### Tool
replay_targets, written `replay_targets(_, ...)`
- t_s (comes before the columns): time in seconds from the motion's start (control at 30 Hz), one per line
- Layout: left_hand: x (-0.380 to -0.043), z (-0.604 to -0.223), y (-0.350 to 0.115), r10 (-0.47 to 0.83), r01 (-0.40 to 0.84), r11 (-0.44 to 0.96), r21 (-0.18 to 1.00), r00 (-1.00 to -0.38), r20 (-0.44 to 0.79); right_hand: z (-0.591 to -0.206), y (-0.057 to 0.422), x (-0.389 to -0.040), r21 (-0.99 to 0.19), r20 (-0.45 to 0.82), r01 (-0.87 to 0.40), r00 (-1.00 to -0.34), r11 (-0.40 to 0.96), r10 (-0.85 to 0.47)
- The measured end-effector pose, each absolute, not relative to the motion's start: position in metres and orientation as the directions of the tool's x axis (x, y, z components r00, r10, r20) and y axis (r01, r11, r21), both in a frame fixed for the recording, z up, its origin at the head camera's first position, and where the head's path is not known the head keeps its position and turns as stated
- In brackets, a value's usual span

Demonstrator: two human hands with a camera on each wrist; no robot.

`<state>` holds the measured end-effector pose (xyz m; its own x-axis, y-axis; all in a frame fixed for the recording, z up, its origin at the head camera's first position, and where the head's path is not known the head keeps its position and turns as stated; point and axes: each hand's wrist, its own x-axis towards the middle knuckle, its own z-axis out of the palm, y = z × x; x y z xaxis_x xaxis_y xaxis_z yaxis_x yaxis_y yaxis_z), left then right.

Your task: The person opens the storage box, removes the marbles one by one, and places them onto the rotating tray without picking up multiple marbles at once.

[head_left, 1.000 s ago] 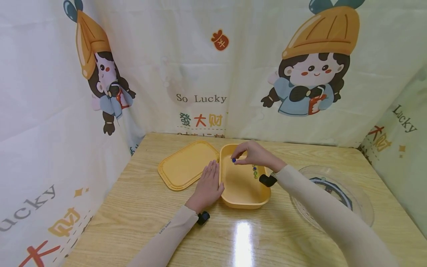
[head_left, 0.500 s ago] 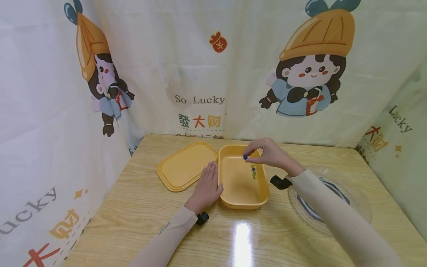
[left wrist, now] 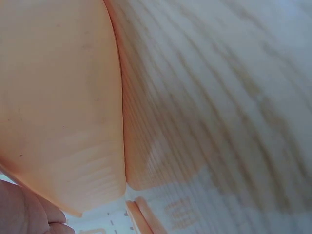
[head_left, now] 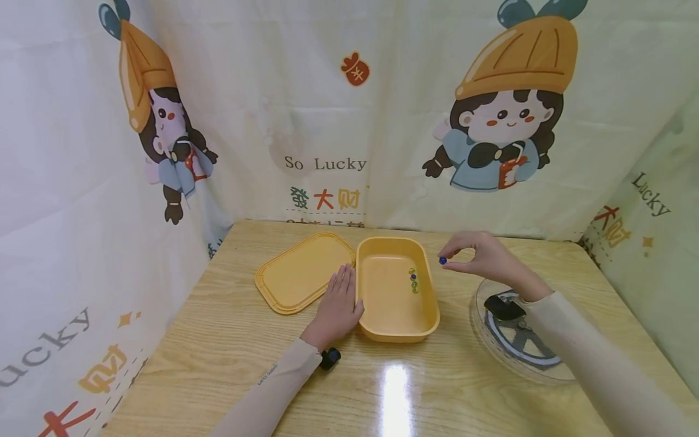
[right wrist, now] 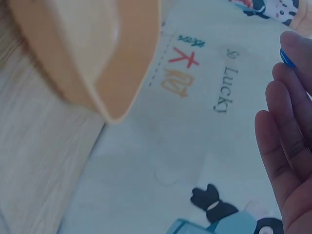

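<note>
Blue and round, a marble (head_left: 443,261) hangs pinched in my right hand (head_left: 486,258) beyond the yellow box (head_left: 384,303), toward the table's (head_left: 218,340) far edge. My left hand (head_left: 335,309) rests straight-fingered against the box's left wall. Seemingly mid-transfer, the next move calls for a steady pinch.

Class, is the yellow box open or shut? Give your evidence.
Open. The yellow box shows its inside and small beads; the yellow lid lies beside it.
</note>
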<state>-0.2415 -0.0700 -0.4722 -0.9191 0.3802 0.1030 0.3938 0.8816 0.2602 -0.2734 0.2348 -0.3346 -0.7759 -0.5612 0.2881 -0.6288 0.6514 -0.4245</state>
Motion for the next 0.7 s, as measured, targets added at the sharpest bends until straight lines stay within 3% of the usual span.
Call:
replay_targets(0.43,-0.239,-0.468,-0.069,0.374,0.384,0.882,0.272,-0.923,0.092,-0.357,0.306,-0.259,-0.363,0.323,-0.587,-0.808,0.724,-0.493)
replay_targets(0.7,-0.239,-0.467,-0.069,0.374,0.385,0.878,0.285,-0.923,0.094,-0.383,0.350,-0.257,-0.419,0.252,-0.489,-0.872,0.765,-0.419)
